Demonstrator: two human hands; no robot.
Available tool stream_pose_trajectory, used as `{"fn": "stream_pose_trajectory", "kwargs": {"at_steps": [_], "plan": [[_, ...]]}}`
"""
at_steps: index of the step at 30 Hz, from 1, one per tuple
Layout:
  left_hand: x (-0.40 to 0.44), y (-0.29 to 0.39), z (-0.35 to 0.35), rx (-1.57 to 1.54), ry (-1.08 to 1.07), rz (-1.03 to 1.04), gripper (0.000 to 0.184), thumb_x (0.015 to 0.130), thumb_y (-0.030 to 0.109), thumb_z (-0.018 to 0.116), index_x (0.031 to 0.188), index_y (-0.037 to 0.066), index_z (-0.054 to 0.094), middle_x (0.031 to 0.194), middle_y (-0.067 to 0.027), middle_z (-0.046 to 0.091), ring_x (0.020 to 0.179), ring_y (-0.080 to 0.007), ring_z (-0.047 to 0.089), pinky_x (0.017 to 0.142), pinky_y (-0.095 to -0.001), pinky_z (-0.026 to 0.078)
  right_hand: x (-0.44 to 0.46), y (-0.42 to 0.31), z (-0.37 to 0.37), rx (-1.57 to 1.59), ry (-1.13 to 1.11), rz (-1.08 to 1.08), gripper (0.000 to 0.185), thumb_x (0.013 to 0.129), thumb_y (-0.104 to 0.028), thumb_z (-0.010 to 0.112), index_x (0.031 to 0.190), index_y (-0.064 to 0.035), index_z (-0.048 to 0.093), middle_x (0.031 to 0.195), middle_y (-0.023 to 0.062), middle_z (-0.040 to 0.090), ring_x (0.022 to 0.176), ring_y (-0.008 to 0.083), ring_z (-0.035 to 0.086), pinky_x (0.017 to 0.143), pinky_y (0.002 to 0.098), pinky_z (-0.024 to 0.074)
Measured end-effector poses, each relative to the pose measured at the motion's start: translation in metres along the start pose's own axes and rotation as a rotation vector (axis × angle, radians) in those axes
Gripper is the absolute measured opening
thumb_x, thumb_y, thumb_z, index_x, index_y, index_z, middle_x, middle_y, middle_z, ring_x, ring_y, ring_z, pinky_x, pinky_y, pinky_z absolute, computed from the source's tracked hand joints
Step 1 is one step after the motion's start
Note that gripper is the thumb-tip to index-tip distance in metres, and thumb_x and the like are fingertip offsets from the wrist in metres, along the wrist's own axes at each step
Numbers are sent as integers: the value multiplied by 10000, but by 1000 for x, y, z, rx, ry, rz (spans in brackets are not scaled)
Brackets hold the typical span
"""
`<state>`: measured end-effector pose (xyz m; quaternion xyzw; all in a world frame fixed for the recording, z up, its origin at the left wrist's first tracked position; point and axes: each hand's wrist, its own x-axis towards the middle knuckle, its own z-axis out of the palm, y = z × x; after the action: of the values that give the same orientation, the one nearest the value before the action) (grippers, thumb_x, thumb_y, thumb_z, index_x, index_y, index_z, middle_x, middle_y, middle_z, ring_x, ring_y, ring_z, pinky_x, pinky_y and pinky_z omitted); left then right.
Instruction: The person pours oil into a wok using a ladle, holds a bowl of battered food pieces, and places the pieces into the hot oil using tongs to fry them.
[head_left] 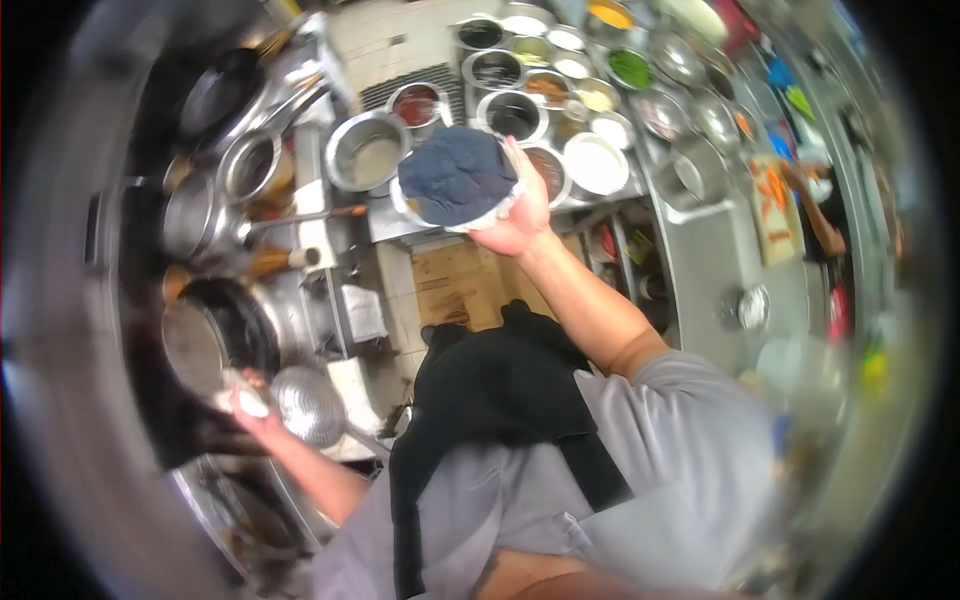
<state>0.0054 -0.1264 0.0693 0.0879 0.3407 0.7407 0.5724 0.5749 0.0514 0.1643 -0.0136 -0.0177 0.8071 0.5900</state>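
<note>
Rim of view: black vignette, heaviest in the corners; strong wide-angle bowing.
White round container (596, 163), 1 o'clock: overexposed, interior washed out.
Right hand (525, 215), 1 o'clock: brightly lit.
Steel counter (715, 300), 3 o'clock: soft, diffuse sheen; smearing beyond it.
Grey shirt (690, 450), 4 o'clock: blurred.
Black apron (490, 390), 6 o'clock: deep tone, little detail.
Left hand (258, 405), 8 o'clock: soft outlines.
Light source: out of view.

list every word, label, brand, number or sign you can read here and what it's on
None can be read.
Flattened cardboard on the floor: dark marks, too blurred to tell if they are print.
Brightly coloured items at the far right: too small and blurred to read.
Black apron and dark crumpled material in the right hand: no lettering visible.
</note>
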Motion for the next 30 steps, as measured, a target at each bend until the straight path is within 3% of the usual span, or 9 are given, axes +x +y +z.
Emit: {"fn": "stream_pose_trajectory", "kwargs": {"at_steps": [5, 10, 14, 17, 21, 23, 25, 27, 30], "plan": [[-18, 2, 14, 60, 18, 66, 445, 868, 184, 611, 1154, -125, 465, 984, -170, 538, 867, -268, 569, 802, -370, 509, 93, 94, 52, -28, -183, 173, 723, 1009, -627, 313, 1456, -84, 478, 1496, 140, 487, 1360, 346, 471, 1154, 522, 348], [-27, 3, 7, 88, 76, 38, 415, 840, 180, 629, 1125, -94, 504, 975, -157, 548, 862, -246, 579, 776, -372, 530, 137, 169, -6, -73, -47, 356, 548, 1042, -423, 380, 1443, -64, 483, 1461, 156, 507, 1306, 372, 520, 1055, 561, 458], [-33, 0, -5, 89, 124, 30, 420, 879, 175, 576, 1180, -97, 466, 1060, -167, 537, 879, -236, 566, 771, -353, 522, 174, 191, -44, -294, 53, 439, 531, 1033, -413, 412, 1346, -6, 549, 1350, 161, 596, 1163, 366, 620, 960, 530, 528], [-35, -3, -4, 140, 194, 12, 467, 839, 249, 617, 1136, -105, 552, 916, -156, 596, 823, -251, 592, 746, -369, 531, 250, 176, -98, -506, 20, 414, 523, 1024, -424, 442, 1300, -6, 592, 1303, 155, 641, 1189, 321, 616, 973, 477, 522], [-39, -9, 7, 181, 269, 60, 467, 817, 236, 614, 1130, -108, 568, 899, -161, 603, 808, -264, 596, 726, -380, 533, 406, 171, -170, -1035, 288, -57, 426, 1044, -379, 465, 1172, -15, 643, 1096, 136, 696, 995, 261, 656, 815, 416, 513], [-39, -14, 5, 203, 348, 70, 473, 812, 242, 622, 1126, -109, 570, 903, -164, 604, 807, -266, 596, 716, -381, 533, 468, 175, -171, -1477, 328, -151, 358, 1015, -317, 504, 1115, 2, 632, 1002, 181, 674, 931, 321, 630, 810, 430, 478], [-36, -20, 13, 172, 393, 114, 473, 802, 229, 633, 1128, -108, 572, 907, -169, 611, 804, -265, 594, 703, -390, 537, 527, 179, -186, -2145, -317, -607, 346, 959, -286, 452, 1011, 31, 581, 1019, 278, 630, 964, 449, 579, 888, 493, 453], [-33, -25, 26, 183, 406, 142, 459, 824, 208, 613, 1138, -122, 552, 1032, -191, 600, 811, -258, 593, 694, -375, 559, 585, 201, -202, -2002, -265, -272, 411, 983, -294, 400, 1112, 46, 591, 1166, 290, 630, 1091, 458, 583, 971, 499, 442], [-28, -36, 35, 183, 554, 143, 479, 824, 217, 622, 1177, -98, 543, 1035, -194, 599, 812, -256, 598, 672, -370, 568, 625, 248, -215, -2345, -349, 72, 559, 1017, -402, 382, 1315, 38, 555, 1291, 307, 594, 1265, 437, 532, 1092, 453, 404]]}}
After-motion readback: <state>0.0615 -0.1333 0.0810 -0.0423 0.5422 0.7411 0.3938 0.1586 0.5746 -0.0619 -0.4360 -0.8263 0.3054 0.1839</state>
